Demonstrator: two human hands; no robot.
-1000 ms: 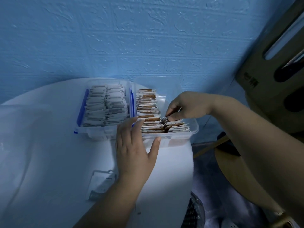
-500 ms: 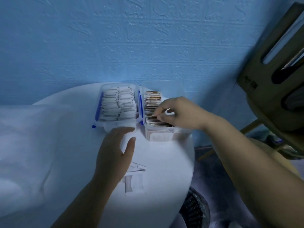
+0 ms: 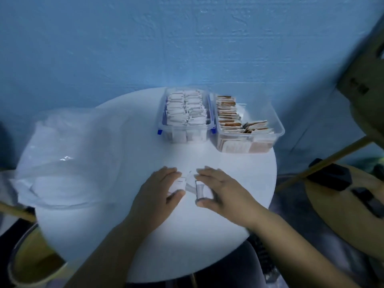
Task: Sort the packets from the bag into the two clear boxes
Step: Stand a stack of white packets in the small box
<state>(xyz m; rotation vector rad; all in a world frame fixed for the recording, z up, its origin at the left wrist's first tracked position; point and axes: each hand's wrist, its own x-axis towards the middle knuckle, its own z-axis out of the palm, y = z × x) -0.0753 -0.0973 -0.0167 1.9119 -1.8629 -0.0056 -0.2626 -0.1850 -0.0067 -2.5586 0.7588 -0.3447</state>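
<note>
Two hands rest on the round white desk (image 3: 207, 235): the left hand (image 3: 160, 190) pinches a small white paper packet (image 3: 179, 183), and the right hand (image 3: 221, 190) grips a second white packet (image 3: 202, 189) just beside it. Behind stand the clear plastic box of white packets (image 3: 162, 119) and the clear plastic box of brown packets (image 3: 270, 113), side by side. A crumpled clear plastic bag (image 3: 68, 154) lies left.

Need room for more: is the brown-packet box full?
Not full: brown packets line the left of the box; its far right part is bare.
</note>
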